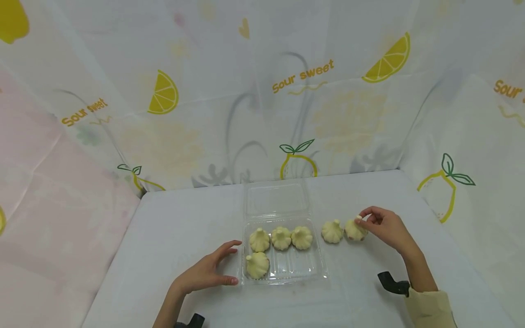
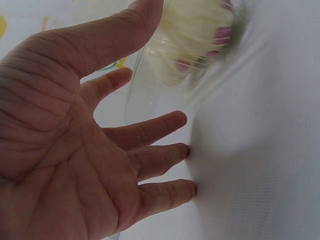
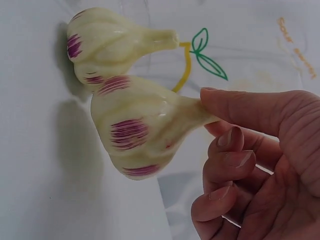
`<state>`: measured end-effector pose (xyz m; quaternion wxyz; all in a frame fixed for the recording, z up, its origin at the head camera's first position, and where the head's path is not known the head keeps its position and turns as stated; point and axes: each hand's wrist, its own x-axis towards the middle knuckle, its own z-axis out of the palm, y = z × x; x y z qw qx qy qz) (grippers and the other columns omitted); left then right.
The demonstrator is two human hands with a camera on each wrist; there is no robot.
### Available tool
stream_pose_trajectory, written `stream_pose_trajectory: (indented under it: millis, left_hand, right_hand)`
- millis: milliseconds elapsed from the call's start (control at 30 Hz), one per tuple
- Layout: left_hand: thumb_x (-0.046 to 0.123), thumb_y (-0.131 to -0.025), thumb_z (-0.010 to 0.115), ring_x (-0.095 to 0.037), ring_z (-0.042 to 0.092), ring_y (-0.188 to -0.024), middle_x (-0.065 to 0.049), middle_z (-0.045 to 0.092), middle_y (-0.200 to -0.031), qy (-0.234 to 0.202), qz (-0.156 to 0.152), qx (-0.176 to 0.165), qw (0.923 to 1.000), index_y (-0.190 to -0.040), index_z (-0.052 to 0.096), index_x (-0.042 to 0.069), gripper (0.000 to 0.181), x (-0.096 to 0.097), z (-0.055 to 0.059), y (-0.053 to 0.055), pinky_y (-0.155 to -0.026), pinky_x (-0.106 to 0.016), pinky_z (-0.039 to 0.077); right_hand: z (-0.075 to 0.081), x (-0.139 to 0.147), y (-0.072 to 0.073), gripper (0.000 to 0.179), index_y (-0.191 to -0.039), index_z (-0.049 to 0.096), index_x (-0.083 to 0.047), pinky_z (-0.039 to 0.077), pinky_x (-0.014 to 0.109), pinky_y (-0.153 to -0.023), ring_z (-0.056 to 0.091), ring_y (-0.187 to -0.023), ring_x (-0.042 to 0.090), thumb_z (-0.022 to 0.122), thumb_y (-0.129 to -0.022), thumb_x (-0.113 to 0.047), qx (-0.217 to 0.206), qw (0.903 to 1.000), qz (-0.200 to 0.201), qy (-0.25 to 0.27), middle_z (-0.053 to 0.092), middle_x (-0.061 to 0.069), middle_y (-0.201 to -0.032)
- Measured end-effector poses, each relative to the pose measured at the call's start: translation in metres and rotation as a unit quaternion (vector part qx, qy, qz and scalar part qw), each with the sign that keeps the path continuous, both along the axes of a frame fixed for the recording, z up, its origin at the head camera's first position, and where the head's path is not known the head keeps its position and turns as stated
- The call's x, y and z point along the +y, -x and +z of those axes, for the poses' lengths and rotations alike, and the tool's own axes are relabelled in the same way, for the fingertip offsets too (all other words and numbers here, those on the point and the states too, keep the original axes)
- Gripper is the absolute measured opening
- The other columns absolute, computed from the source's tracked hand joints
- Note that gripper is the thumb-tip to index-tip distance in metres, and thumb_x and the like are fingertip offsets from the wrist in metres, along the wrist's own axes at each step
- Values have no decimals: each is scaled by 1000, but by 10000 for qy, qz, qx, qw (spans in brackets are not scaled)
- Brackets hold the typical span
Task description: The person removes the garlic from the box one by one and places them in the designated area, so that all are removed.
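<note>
My right hand (image 1: 387, 228) pinches the stem of a garlic bulb (image 3: 142, 132) between thumb and forefinger. Purple streaks mark that bulb's pale skin, and a shadow lies beside it on the cloth. A second garlic bulb (image 1: 332, 232) sits just left of it, near the clear plastic box (image 1: 301, 271). Inside the box, three garlic bulbs form the back row and one garlic bulb (image 1: 257, 265) lies at the front left. My left hand (image 1: 205, 271) is at the box's left edge with thumb and fingers spread, gripping nothing; fingertips (image 2: 187, 189) touch the white cloth.
The box's clear lid (image 1: 276, 199) is folded back behind it on the white table (image 1: 184, 218). A lemon-patterned curtain (image 1: 254, 114) hangs behind the table and along both sides. A black wrist mount (image 1: 393, 283) sticks out from the right forearm.
</note>
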<state>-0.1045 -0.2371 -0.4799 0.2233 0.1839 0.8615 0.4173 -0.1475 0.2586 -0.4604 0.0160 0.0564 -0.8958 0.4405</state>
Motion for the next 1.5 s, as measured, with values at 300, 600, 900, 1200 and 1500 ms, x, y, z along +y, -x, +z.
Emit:
stream_pose_trajectory:
  millis: [300,600,900,1200,1500]
  left_hand:
    - [44,-76,84,-38,38,-137,-14,50,-142,-19,22,14,10000,-149,34,36,88,-2,-1,0,-105,-66,27]
    - [46,-76,83,-37,39,-137,-13,51,-142,-52,23,35,10000,-149,34,38,88,-3,-2,-1,-105,-66,27]
    - [46,-75,84,-37,38,-137,-13,51,-142,-46,42,24,10000,-149,34,38,89,-3,-1,-1,-105,-66,26]
    - [46,-76,83,-37,38,-137,-13,51,-142,10,28,38,10000,-149,34,37,89,-2,-1,-1,-104,-66,27]
    - [45,-76,83,-37,39,-137,-14,51,-142,-41,7,22,10000,-149,34,35,89,-2,-1,-1,-104,-66,28]
  right_hand:
    - [-2,-2,1,25,-101,68,-3,38,27,-53,48,-61,11,75,-90,-23,-165,9997,43,-194,57,4,-72]
    - [-7,-2,1,25,-102,68,-4,38,26,-52,46,-62,11,75,-90,-24,-156,9993,61,-324,54,3,-73]
    - [-2,-5,-3,23,-103,68,-5,36,26,-52,44,-62,11,75,-90,-22,-146,9992,131,-353,52,2,-72]
    - [1,-8,-3,27,-109,67,-2,36,26,-49,42,-57,9,75,-90,-20,41,9997,143,-199,50,2,-71]
    - [4,-17,-6,30,-112,66,-3,40,27,-51,50,-62,15,74,-91,-23,-94,9998,135,104,59,9,-76]
